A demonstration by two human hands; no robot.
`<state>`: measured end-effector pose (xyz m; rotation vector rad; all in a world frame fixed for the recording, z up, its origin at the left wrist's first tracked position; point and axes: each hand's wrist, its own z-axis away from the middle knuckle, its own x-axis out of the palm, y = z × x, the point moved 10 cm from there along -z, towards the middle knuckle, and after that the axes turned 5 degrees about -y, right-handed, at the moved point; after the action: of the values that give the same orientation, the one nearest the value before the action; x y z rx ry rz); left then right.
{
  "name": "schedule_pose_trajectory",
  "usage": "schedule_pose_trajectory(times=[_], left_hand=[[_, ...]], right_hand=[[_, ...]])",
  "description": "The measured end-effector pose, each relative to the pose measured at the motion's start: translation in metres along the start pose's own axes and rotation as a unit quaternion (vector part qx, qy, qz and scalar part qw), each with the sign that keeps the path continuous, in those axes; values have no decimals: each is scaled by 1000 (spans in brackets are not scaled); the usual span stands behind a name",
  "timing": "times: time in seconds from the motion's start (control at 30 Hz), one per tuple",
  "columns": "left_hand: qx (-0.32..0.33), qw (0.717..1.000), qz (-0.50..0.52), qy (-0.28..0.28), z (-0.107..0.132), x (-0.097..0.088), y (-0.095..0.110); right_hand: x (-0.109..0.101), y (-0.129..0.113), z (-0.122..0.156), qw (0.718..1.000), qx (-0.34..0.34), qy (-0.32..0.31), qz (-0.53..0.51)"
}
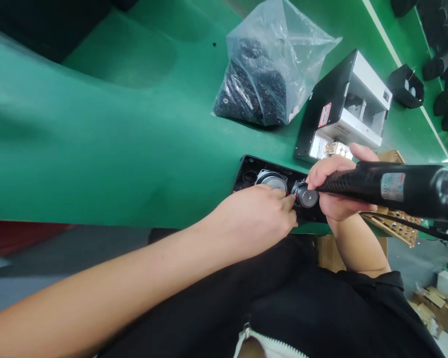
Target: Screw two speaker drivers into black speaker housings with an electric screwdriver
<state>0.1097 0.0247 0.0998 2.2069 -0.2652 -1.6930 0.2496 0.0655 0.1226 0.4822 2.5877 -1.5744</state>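
Observation:
A black speaker panel [242, 175] lies on the green bench at its near edge. Two round metal-backed speaker drivers, a left driver [278, 181] and a right driver [306, 197], sit in it. My left hand [259, 209] rests over the panel, fingers curled and pressed together between the drivers; a speck of red shows at the fingertips, and what they grip is hidden. Wrapped in my right hand [337, 186] is a black electric screwdriver [369, 181], tilted nearly level, its front end at the right driver. The tip cannot be made out.
Beyond the panel lies a clear plastic bag [261, 74] of small black parts. A screw feeder machine [343, 109] stands to its right. A wooden tray [395, 226] is at the right, and a black speaker box [406, 87] farther back. The screwdriver's cable [413, 226] trails right.

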Motion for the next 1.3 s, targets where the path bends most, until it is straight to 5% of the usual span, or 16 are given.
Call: schedule_pose_trajectory(times=[0.1,0.23,0.37,0.5,0.7,0.97,1.3], left_hand=[[-2,1000,-1,-3,0,0,0],[0,1000,13,20,2,-3,0],[-45,996,50,51,7,-10,-10],[-118,973,118,162,19,-31,-30],[-102,958,123,238,18,-48,-26],[-94,953,129,257,24,-47,-27],[-87,957,109,256,22,-45,-23]], right_hand=[[-12,-21,-3,990,-104,73,-64],[-16,-31,-9,985,-130,58,-93],[-28,-47,-10,990,-116,69,-24],[-32,-84,-7,991,-98,92,-9],[-28,-116,0,991,0,121,-55],[-41,-125,5,973,-4,206,-107],[-32,-122,6,975,8,192,-113]])
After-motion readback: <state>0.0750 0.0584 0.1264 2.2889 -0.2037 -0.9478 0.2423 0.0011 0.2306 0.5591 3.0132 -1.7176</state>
